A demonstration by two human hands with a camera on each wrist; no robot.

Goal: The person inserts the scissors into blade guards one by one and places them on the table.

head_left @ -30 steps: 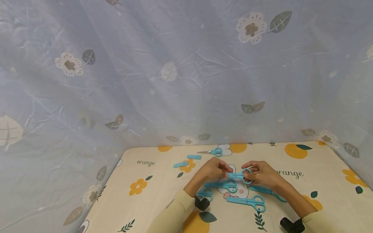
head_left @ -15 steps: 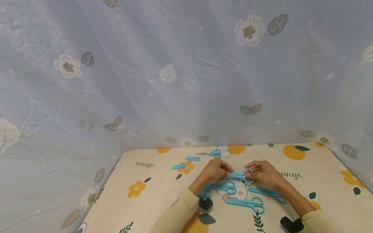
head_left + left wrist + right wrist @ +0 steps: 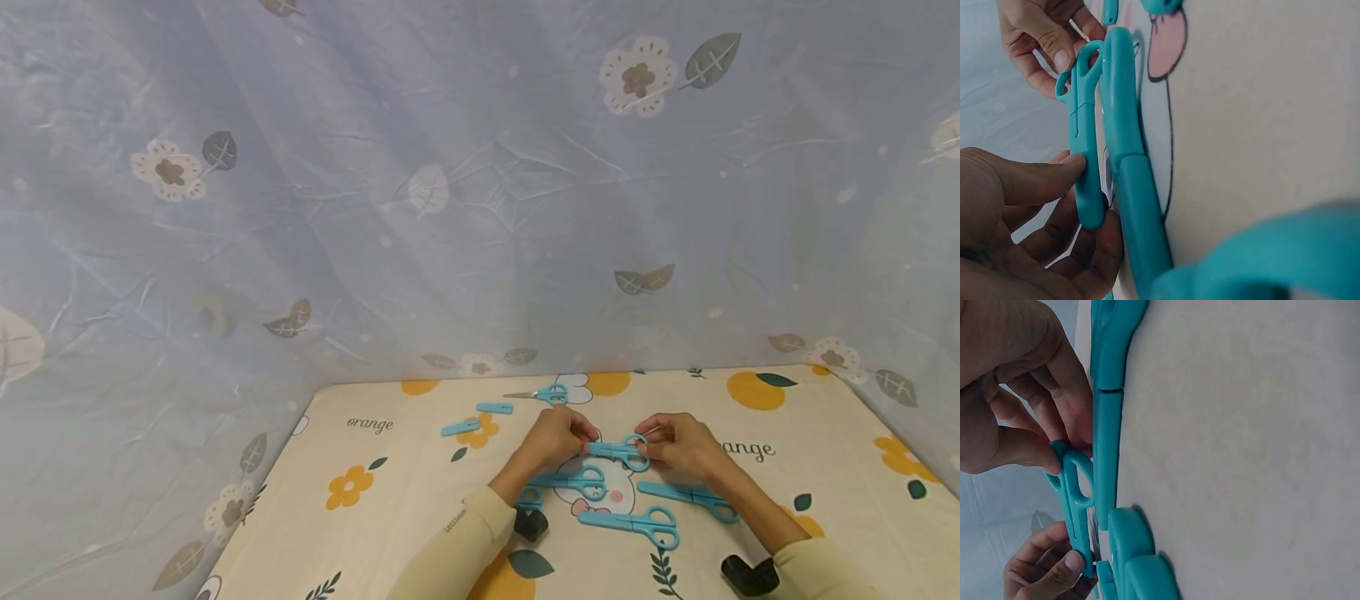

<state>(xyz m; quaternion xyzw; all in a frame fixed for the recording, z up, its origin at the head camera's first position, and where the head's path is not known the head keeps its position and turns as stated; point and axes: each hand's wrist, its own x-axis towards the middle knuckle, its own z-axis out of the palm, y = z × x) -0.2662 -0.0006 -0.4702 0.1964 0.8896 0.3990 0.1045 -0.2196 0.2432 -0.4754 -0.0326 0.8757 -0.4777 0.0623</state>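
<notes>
A pair of light-blue scissors (image 3: 617, 451), its blades inside a matching blue cover, is held between both hands just above the table. My left hand (image 3: 557, 437) pinches the cover's tip; in the left wrist view the thumb (image 3: 1054, 178) lies on top with fingers beneath. At the other end, my right hand (image 3: 684, 448) pinches the finger loops (image 3: 1077, 478). Right below lies another covered pair of scissors (image 3: 573, 481). More covered scissors lie nearer the front (image 3: 630, 522) and under the right forearm (image 3: 688, 496). The left wrist partly hides one further pair (image 3: 530, 497).
Farther back lie uncovered scissors (image 3: 551, 394) with bare metal blades, and two loose blue covers (image 3: 495, 408) (image 3: 460, 427). A patterned cloth (image 3: 405, 517) covers the table, and a floral curtain (image 3: 450, 208) rises behind it.
The left forearm has shifted slightly right, hiding more of the pair by its wrist. Both hands keep their hold on the covered scissors, which have barely moved.
</notes>
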